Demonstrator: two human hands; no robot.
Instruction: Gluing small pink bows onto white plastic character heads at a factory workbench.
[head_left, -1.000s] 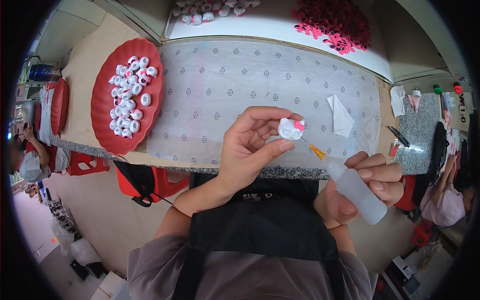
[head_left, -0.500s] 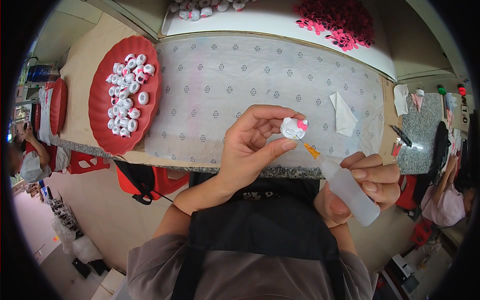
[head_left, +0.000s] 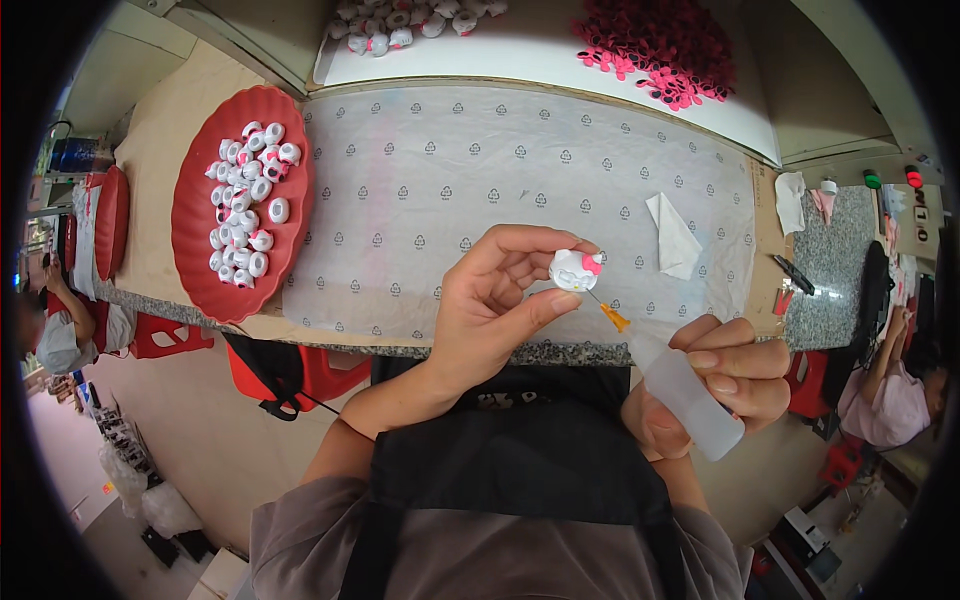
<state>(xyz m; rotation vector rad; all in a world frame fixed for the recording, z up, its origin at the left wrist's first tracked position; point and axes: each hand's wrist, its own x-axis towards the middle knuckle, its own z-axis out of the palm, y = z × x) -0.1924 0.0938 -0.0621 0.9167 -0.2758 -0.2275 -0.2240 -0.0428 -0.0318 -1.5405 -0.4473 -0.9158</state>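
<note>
Between the thumb and fingers of my left hand (head_left: 490,305) is a small white figurine head (head_left: 573,271) with a pink bow, held above the covered table. My right hand (head_left: 725,375) grips a translucent white squeeze bottle (head_left: 690,395), tilted so its orange needle nozzle (head_left: 614,318) points up and left. The thin needle ends at the lower right edge of the figurine head; whether it touches cannot be made out. To the left, a red scalloped tray (head_left: 190,235) holds several similar white heads (head_left: 243,200), some showing round openings.
White printed sheeting (head_left: 420,205) covers the table. A folded white tissue (head_left: 675,238) lies right of my hands, a black pen (head_left: 793,273) farther right. On the white shelf (head_left: 520,65) at the back are more white heads (head_left: 400,20) and a pile of pink flower-shaped pieces (head_left: 665,50). Other people sit at both sides.
The needle tip has shifted from the figurine's lower face toward its lower right edge. Both hands keep their grips. The whole view has shifted slightly, with the table lower in it.
</note>
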